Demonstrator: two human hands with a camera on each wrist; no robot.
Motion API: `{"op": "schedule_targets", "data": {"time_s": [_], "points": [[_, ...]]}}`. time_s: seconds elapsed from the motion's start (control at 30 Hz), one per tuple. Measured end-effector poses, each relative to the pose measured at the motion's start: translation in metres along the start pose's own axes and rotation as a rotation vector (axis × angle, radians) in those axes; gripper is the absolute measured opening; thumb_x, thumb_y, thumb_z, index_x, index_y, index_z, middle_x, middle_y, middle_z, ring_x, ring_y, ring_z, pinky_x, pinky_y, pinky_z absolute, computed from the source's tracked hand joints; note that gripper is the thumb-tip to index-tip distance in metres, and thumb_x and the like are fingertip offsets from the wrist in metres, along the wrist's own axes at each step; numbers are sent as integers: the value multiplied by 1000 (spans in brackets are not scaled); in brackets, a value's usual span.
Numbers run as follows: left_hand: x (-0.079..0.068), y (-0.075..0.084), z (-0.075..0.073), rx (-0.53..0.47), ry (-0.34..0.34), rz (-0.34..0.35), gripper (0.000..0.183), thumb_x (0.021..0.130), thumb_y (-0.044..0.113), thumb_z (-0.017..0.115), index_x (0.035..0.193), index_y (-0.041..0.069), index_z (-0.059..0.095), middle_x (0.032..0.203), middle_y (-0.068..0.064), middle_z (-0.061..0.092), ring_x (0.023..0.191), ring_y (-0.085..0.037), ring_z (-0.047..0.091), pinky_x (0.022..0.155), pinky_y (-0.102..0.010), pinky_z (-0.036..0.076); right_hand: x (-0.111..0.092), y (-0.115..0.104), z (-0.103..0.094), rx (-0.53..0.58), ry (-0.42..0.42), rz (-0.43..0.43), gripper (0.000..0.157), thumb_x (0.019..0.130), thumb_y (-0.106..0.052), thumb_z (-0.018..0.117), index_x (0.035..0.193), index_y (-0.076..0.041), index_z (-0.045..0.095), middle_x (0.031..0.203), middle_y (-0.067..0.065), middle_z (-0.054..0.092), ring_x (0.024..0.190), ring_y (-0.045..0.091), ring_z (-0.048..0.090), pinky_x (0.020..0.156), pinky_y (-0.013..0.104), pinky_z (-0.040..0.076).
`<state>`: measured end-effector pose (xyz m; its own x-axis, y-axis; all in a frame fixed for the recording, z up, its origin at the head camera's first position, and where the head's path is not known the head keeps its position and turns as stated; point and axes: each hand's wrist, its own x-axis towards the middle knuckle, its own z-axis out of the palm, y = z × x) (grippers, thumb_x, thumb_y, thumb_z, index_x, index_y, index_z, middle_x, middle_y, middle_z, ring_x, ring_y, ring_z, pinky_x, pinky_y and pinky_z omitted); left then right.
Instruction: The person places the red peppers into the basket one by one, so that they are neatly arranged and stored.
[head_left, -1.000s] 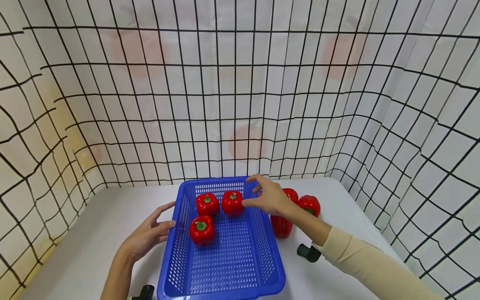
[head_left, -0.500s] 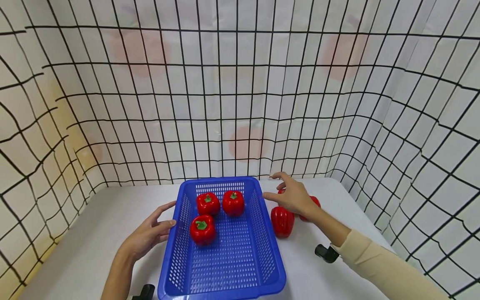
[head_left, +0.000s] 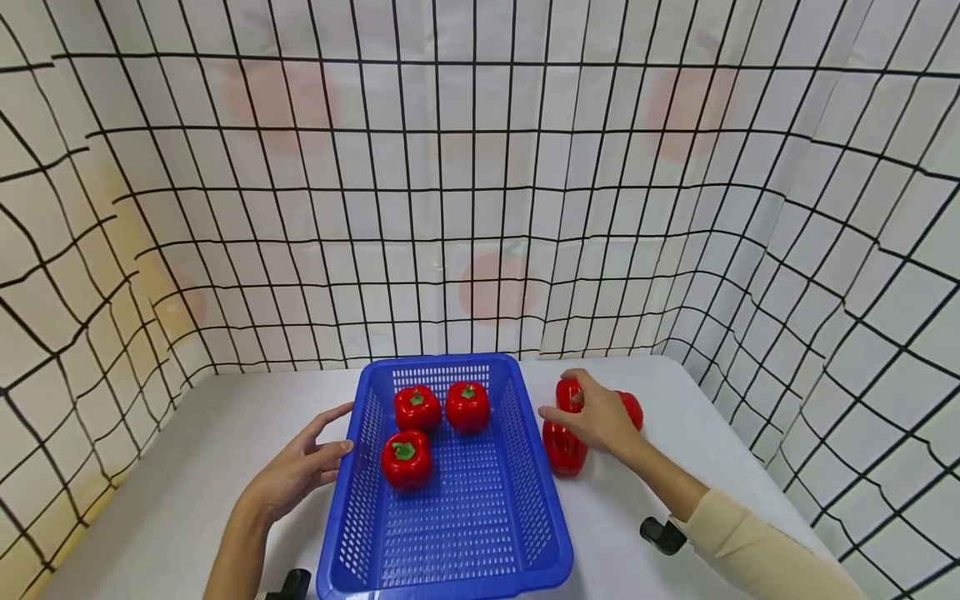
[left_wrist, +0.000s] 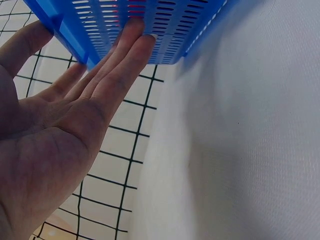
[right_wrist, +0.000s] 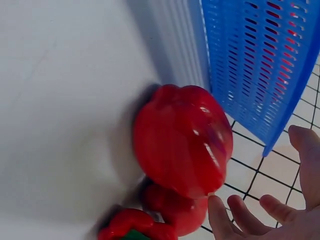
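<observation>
Black grid netting [head_left: 474, 131] surrounds a white table [head_left: 172, 475]. On the table stands a blue basket [head_left: 450, 537] with three red peppers [head_left: 406, 462] inside, towards its far end. The left hand [head_left: 288, 475], fingers extended and gripping nothing, touches the basket's left side. The right hand [head_left: 597, 418], thumb and fingers spread well apart, holds nothing; whether it touches a pepper is unclear. It partly hides three more red peppers [head_left: 567, 457] clustered just beyond the basket's right wall.

Basket [head_left: 450, 533] open above (peppers [head_left: 406, 461] obstruct far end).
</observation>
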<state>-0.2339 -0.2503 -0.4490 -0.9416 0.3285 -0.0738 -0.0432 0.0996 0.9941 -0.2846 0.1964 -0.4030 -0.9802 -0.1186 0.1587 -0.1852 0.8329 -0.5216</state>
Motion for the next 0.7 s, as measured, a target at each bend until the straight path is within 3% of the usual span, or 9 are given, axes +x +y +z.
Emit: {"op": "schedule_targets", "data": {"time_s": [0.17,0.43,0.7], "points": [[0,1,1,-3,0,2,78,102,25,60,164,23,12,148,-31,49,116,-37,69,97,-43,57,-4,8,6,11,32,-20,75,86,-41,78,144,-4,47,123,25,67,105,38,67,80,50,63],[0,1,0,-14,-10,9,76,103,23,58,164,23,12,147,-30,50,116,-36,69,97,-41,57,-11,22,15,42,34,35,69,85,-38,80,138,-5,51,118,22,67,106,35,63,82,48,62],[0,0,0,-13,-11,8,77,103,24,58,164,23,12,147,-30,51,116,-36,69,97,-41,57,-16,25,23,22,13,82,66,88,-42,77,138,-7,53,130,26,64,115,42,62,88,55,60]]}}
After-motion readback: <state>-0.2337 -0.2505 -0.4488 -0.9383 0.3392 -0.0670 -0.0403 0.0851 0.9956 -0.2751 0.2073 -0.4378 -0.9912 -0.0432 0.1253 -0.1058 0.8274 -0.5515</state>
